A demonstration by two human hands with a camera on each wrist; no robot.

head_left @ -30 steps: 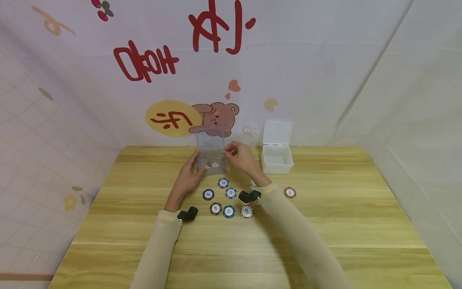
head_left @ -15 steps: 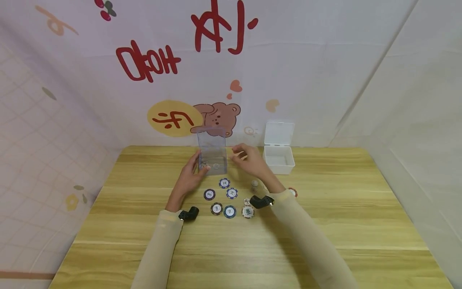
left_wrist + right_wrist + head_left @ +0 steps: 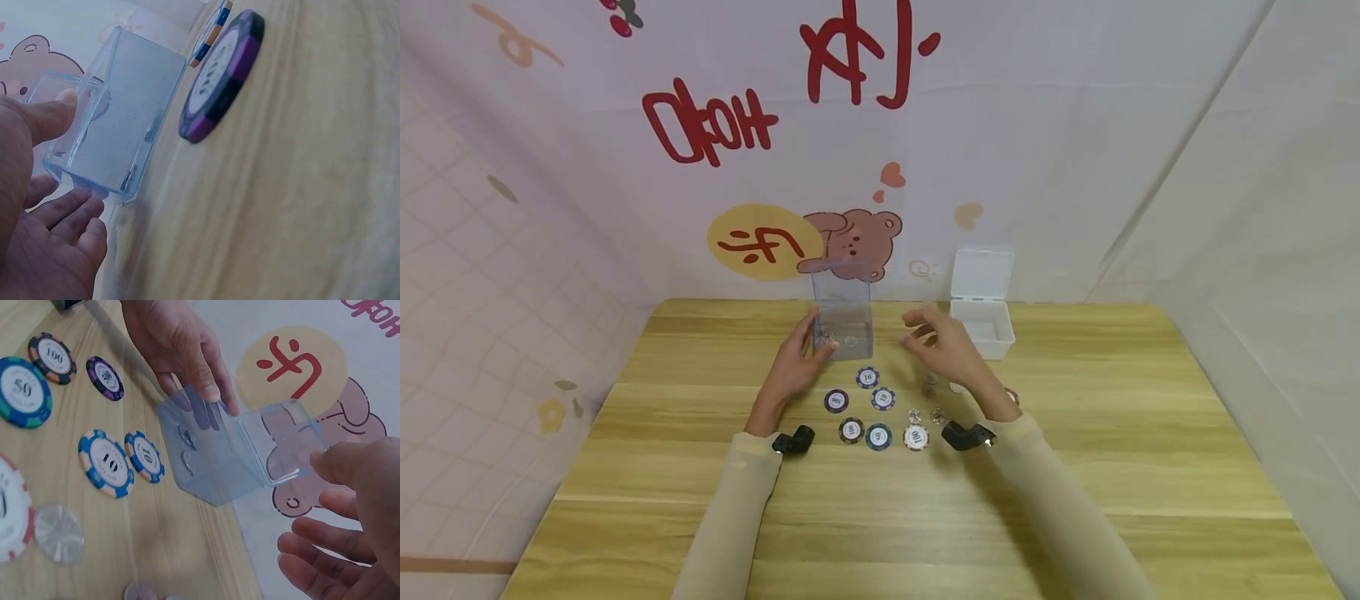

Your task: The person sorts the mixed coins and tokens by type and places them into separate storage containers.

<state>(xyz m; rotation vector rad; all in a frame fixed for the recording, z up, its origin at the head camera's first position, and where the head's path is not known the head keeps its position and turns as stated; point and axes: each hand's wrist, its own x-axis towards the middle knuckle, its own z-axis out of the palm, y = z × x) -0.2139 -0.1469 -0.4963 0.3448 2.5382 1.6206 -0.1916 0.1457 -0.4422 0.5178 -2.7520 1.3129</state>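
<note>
My left hand (image 3: 793, 362) grips the left side of a clear plastic box (image 3: 863, 350), its thumb over the near rim and its fingers along the side wall. The box lid (image 3: 284, 437) stands raised at the back. A few small silvery round pieces (image 3: 187, 464) lie inside on the bottom. My right hand (image 3: 943, 346) hovers between the clear box and a white box (image 3: 988, 343), fingers loosely bent, with nothing in them. Poker chips lie in front of the clear box, among them a blue 10 chip (image 3: 883, 398) and a purple 500 chip (image 3: 222, 78).
Further chips lie nearer me: a black 100 chip (image 3: 852, 431), a green 50 chip (image 3: 878, 437) and a white 100 chip (image 3: 916, 437). Silvery round pieces (image 3: 937, 415) lie beside them. A red chip (image 3: 1013, 396) is partly hidden by my right forearm. A printed cloth (image 3: 1037, 167) hangs behind the table.
My right hand has moved from the right side of the clear box towards the right and nearer the white box. The left hand keeps its grip on the clear box.
</note>
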